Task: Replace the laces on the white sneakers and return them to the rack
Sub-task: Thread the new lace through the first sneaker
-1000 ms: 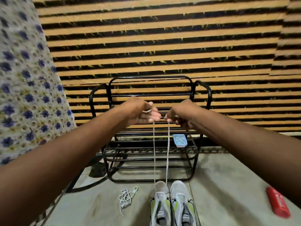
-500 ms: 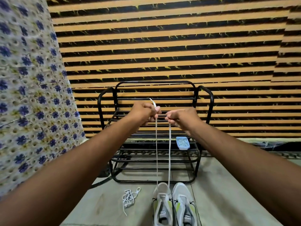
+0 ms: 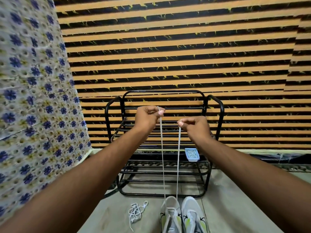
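Spare lace (image 3: 136,213) heaped on floor, left of white sneakers (image 3: 191,207) standing before rack (image 3: 165,91). Left hand (image 3: 147,118) pinches one end of new lace (image 3: 162,157) and has lifted above the right. Hands have parted. Right hand (image 3: 196,127) pinches the other end. Both strands run taut up from the left shoe. Probably evening the lengths, lacing barely begun.

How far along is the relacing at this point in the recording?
Done: a loose lace lies on the floor, seemingly pulled out. In hand: left hand and right hand each pinch an end of the white lace, threaded only through the toe eyelets of the left sneaker. Left: lacing upward, the right sneaker (state unclear), and returning both to the rack.
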Tool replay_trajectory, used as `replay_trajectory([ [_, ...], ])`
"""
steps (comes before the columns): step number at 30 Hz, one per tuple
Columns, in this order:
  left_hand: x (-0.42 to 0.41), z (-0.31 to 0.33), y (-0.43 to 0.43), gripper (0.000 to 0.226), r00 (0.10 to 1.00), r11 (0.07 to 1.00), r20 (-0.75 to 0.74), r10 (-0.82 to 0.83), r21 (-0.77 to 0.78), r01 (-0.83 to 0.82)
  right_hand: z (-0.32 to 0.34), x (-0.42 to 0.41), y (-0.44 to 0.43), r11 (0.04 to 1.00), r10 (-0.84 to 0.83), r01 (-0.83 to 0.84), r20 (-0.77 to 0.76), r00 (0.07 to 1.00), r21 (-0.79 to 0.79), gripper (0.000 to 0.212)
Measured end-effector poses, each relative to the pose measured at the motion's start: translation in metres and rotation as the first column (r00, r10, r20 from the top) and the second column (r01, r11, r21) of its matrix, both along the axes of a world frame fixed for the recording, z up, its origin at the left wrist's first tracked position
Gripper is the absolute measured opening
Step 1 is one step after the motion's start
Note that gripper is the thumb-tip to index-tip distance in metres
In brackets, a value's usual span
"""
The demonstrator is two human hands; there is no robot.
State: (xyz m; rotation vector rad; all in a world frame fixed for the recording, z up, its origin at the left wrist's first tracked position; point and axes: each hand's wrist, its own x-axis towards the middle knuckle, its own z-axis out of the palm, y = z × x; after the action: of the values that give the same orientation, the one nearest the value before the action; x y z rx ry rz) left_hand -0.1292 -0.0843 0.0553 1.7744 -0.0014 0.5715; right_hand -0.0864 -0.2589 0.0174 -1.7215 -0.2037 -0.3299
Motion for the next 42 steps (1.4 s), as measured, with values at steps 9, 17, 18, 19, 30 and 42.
replay_trajectory([
  [9, -0.002, 0.007, -0.014, 0.015, 0.998, 0.995, 0.02, -0.06, 0.083, 0.058, 0.009, -0.017, 0.007, 0.998, -0.037, 0.042, 0.112, 0.993, -0.048, 0.02],
  [17, -0.003, 0.006, -0.019, 0.015, 0.997, 0.983, -0.003, -0.077, 0.165, 0.077, 0.013, -0.019, 0.0, 0.995, -0.01, 0.027, 0.174, 0.985, -0.094, 0.02],
  [18, -0.004, 0.006, -0.019, 0.015, 0.997, 0.984, -0.004, -0.075, 0.165, 0.074, 0.013, -0.019, 0.0, 0.996, -0.006, 0.022, 0.173, 0.985, -0.09, 0.02],
  [19, -0.004, 0.006, -0.019, 0.015, 0.997, 0.984, -0.003, -0.074, 0.163, 0.074, 0.013, -0.018, -0.001, 0.995, -0.004, 0.021, 0.174, 0.985, -0.093, 0.02],
  [30, -0.004, 0.006, -0.013, 0.017, 0.994, 0.98, -0.02, -0.107, 0.169, 0.109, 0.01, -0.021, -0.006, 0.995, 0.028, -0.006, 0.216, 0.976, -0.101, 0.018],
  [42, -0.022, 0.0, -0.001, 0.019, 0.949, 0.881, -0.146, -0.279, 0.354, 0.314, 0.016, -0.01, -0.022, 0.969, 0.114, -0.096, 0.069, 0.991, -0.226, 0.006],
])
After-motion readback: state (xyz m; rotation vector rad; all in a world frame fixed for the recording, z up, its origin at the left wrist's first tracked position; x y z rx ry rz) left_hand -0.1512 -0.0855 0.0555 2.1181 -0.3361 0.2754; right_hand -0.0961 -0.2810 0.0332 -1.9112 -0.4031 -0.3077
